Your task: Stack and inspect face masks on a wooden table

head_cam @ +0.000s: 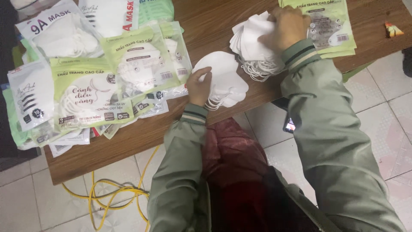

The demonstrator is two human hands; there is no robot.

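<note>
My left hand (198, 86) rests on a small stack of white face masks (225, 79) lying on the brown wooden table (128, 141), fingers gripping its left edge. My right hand (286, 26) clutches a thicker bundle of white masks (253, 41), whose ear loops dangle below it near the table's edge. Both arms wear grey-green jacket sleeves with striped cuffs.
Left of my hands lies a heap of filled mask packets (92, 73), green-and-white and clear. Flat green packets (330, 25) sit at the back right under my right hand. A yellow cable (111, 193) coils on the tiled floor. A small coloured item (392, 30) lies at the far right.
</note>
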